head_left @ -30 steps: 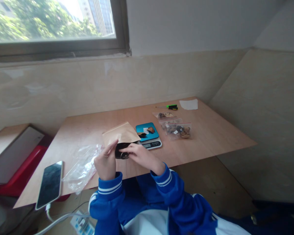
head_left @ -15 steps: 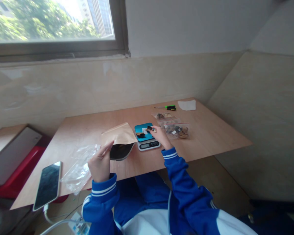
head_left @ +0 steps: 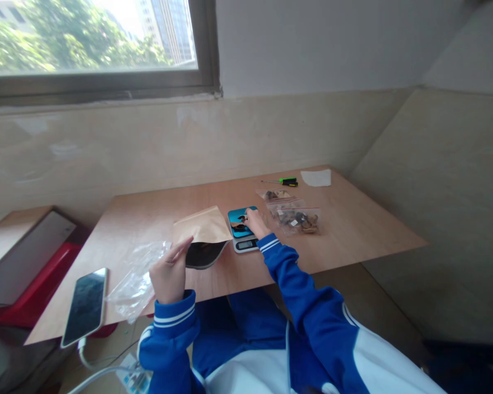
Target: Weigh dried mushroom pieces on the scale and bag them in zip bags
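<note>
My left hand (head_left: 169,273) pinches the near left edge of a brown kraft paper bag (head_left: 203,223), whose dark mouth gapes toward me. To its right stands a small kitchen scale (head_left: 239,247) with a blue top and a white front with a display. Over the blue top my right hand (head_left: 255,222) is closed, a small dark piece (head_left: 243,218) at its fingertips. Beneath the fingers, a brown and black piece (head_left: 239,225) lies on the scale, partly hidden. What these pieces are, I cannot make out.
Clear zip bags (head_left: 299,220) of dried brown pieces lie right of the scale. Behind them are screwdrivers (head_left: 288,181) and a white paper (head_left: 316,178). A crumpled plastic bag (head_left: 137,279) and a phone (head_left: 85,306) on a cable lie at the left edge.
My right hand has moved left and lower over the scale, carrying the small dark piece close to the one lying there. My left hand keeps its hold on the paper bag.
</note>
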Action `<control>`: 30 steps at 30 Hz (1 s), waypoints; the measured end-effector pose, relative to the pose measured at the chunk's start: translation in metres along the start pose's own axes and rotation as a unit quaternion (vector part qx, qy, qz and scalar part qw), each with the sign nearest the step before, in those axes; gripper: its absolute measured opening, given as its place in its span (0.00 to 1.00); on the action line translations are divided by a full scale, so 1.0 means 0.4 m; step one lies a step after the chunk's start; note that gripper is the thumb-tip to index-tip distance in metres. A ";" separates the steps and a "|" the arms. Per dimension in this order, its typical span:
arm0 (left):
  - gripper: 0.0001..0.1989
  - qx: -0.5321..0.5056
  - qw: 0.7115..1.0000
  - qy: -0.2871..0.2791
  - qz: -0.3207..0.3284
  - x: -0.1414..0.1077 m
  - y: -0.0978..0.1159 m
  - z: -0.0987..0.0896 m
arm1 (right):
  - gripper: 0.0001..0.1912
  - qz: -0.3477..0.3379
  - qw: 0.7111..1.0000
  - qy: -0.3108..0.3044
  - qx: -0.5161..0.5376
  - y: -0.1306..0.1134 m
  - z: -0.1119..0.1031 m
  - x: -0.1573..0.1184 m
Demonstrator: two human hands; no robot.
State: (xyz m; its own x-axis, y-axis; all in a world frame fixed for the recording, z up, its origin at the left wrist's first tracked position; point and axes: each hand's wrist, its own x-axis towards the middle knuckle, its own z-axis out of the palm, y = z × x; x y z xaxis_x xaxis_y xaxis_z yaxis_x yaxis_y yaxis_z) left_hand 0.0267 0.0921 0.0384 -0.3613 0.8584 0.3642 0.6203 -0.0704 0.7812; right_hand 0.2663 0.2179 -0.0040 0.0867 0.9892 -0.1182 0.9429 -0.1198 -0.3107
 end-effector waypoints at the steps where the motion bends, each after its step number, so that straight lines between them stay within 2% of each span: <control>1: 0.11 -0.001 1.000 -0.001 0.001 0.000 0.000 0.001 | 0.17 -0.001 1.000 -0.003 -0.006 0.002 -0.001 0.000; 10: 0.11 0.000 1.000 0.003 0.003 0.002 -0.003 0.005 | 0.18 -0.004 1.000 0.008 -0.016 0.008 0.003 0.002; 16: 0.11 0.006 1.000 0.006 0.009 0.003 0.000 0.006 | 0.17 0.005 1.000 0.003 0.010 0.006 0.017 0.013; 21: 0.10 0.002 1.000 0.005 0.011 0.000 0.001 0.004 | 0.15 -0.009 0.999 0.008 0.046 0.007 0.008 0.011; 25: 0.10 -0.002 1.000 0.002 0.005 -0.001 -0.003 0.003 | 0.12 -0.017 0.996 0.039 0.075 0.023 -0.004 0.005; 30: 0.10 -0.010 1.000 0.007 0.002 0.001 -0.006 0.007 | 0.16 -0.023 0.989 0.091 0.115 0.054 -0.001 -0.008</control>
State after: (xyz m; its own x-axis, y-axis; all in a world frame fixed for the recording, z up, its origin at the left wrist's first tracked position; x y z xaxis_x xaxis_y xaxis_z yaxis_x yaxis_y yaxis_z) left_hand 0.0270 0.0938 0.0353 -0.3685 0.8512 0.3737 0.6071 -0.0840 0.7901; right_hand 0.2867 0.2120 -0.0098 0.1215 0.9904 0.0656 0.8505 -0.0699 -0.5213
